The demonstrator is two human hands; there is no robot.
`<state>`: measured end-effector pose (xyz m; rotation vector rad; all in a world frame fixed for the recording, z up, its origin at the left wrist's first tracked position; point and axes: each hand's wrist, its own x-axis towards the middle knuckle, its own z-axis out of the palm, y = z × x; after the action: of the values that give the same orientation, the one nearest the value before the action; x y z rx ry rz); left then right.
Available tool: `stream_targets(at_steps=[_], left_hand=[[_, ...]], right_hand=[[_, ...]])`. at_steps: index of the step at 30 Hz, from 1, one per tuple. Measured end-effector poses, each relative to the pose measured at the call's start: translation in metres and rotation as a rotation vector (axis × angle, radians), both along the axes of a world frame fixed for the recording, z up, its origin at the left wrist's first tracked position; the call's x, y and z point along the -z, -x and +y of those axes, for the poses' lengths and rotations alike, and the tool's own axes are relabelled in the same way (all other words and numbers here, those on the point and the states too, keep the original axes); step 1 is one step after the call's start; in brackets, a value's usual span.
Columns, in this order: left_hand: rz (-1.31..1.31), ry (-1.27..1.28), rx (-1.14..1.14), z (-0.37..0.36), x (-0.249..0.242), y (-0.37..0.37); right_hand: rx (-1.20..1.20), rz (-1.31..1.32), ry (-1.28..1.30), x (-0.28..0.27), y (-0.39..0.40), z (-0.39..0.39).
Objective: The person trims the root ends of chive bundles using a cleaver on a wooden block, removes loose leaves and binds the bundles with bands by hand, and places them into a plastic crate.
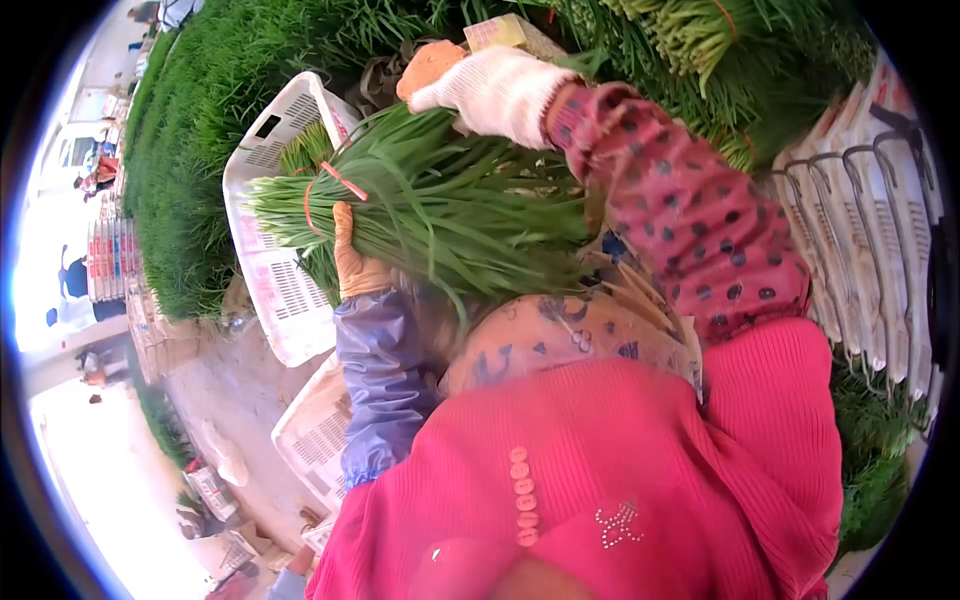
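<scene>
A large bundle of long green leafy stalks [470, 210] lies across in front of my body, pale stem ends to the left, with a red band [315, 200] round it. My left hand [358, 262], in an orange glove below a blue sleeve, grips the bundle from its near side, thumb up beside the band. Above the leaves is my right hand [480, 90], in a white glove with orange fingers. Its fingers look pressed together; what they hold, if anything, is hidden. Behind the stem ends stands a white plastic crate [290, 300] with more banded greens [308, 150] inside.
Piles of green stalks [190, 160] line the far left, and more banded bundles [690, 40] lie at the top right. A small yellowish box [505, 35] is beyond my right hand. Stacked white crates [850, 220] stand right; another crate [315, 430] is lower left. Distant people are at far left.
</scene>
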<state>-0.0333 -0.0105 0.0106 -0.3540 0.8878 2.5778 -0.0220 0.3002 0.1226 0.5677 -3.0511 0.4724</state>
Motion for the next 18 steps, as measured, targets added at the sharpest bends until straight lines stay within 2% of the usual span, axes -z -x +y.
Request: stream_targets(at_steps=[3,4,5,6,8,9,10,11,12,14,16,17,18], left_hand=[[-0.032,-0.057,0.003,0.006,0.003,0.000],[-0.024,-0.106,0.028,0.008,0.002,-0.002],[-0.033,-0.140,0.064,0.008,0.000,-0.004],[-0.033,-0.137,0.056,0.011,-0.001,-0.006],[-0.103,-0.058,-0.065,0.017,-0.003,-0.005],[-0.129,-0.146,-0.056,0.015,0.002,-0.004],[-0.125,-0.144,-0.063,0.025,-0.009,-0.008],[-0.138,-0.044,-0.107,0.036,-0.020,-0.014],[-0.151,0.055,-0.149,0.044,-0.028,-0.017],[-0.132,0.039,-0.160,0.045,-0.027,-0.016],[-0.155,0.057,-0.177,0.052,-0.033,-0.020],[-0.128,0.088,-0.191,0.054,-0.029,-0.019],[-0.142,0.176,-0.140,0.057,-0.037,-0.024]], right_hand=[[-0.046,0.011,0.026,0.027,0.036,0.006],[-0.070,0.040,0.073,0.011,0.029,0.002],[0.043,-0.123,0.040,-0.006,0.020,0.005],[-0.014,-0.011,0.049,0.005,0.026,0.013],[0.021,-0.141,-0.089,-0.034,0.009,0.016],[0.062,-0.173,-0.166,-0.038,0.012,0.017],[0.091,-0.122,-0.159,-0.051,0.008,0.019],[0.209,0.182,-0.020,-0.051,-0.005,0.019],[0.185,0.318,0.055,-0.056,-0.013,0.016],[0.121,0.532,0.226,-0.061,-0.023,0.008],[-0.075,0.471,0.365,-0.061,-0.049,-0.018],[-0.158,0.393,0.345,-0.049,-0.060,-0.034],[-0.136,0.221,0.149,-0.039,-0.068,-0.056]])
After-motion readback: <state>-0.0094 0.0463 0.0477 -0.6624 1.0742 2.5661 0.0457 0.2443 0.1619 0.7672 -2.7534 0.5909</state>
